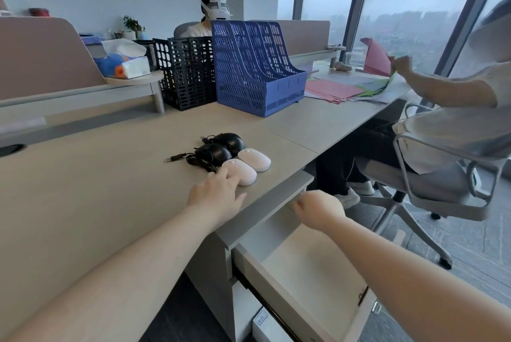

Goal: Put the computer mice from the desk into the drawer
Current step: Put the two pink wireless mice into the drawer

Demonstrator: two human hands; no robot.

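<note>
Several computer mice lie grouped on the desk (96,203): two black wired mice (221,151) with coiled cables behind, and two white mice in front, the near one (243,173) and the far one (255,159). My left hand (217,193) rests on the desk with its fingers spread, fingertips touching the near white mouse. The drawer (312,267) under the desk edge stands pulled out, and its visible inside is bare. My right hand (319,210) hovers over the drawer's back end, fingers curled, holding nothing.
A blue file rack (260,70) and a black mesh rack (185,73) stand behind the mice. On the right a person sits in an office chair (442,189) handling coloured papers (340,89). Another person sits beyond the partition.
</note>
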